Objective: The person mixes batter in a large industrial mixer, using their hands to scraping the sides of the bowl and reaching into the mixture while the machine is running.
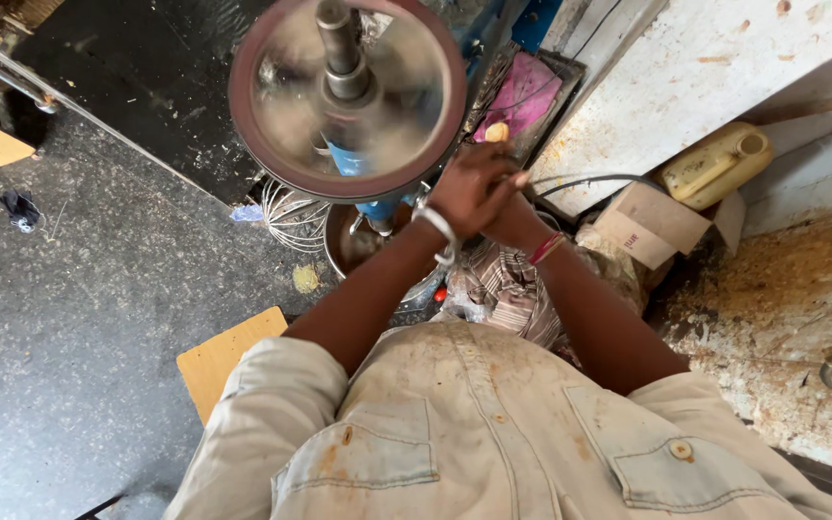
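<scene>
Left hand (pixel 469 193): laid over the right, wrist in a pale bangle, fingers folded shut; what they close on, if anything, I cannot tell.
Right hand (pixel 510 214): tucked under the left, a red band at the wrist; its fingers are hidden, so their state cannot be read.
Where the hands work: just right of the spinning wheel (pixel 347 96), beside its blue column, above a striped cloth (pixel 512 289).
Spinning wheel: a dark-rimmed disc on an upright steel shaft (pixel 339 43), blurred by motion.
Care at the rim: I would keep both wrists low and off the rim (the bangle hangs loose and could catch).
Steadiness: clasped hands give a firm brace; elbows held in should help.
Below: a metal bowl (pixel 358 246) and a wire whisk (pixel 291 217) sit under the wheel.
Right side: a yellow jerrycan (pixel 715 164) and a cardboard box (pixel 647 226) by the white wall.
</scene>
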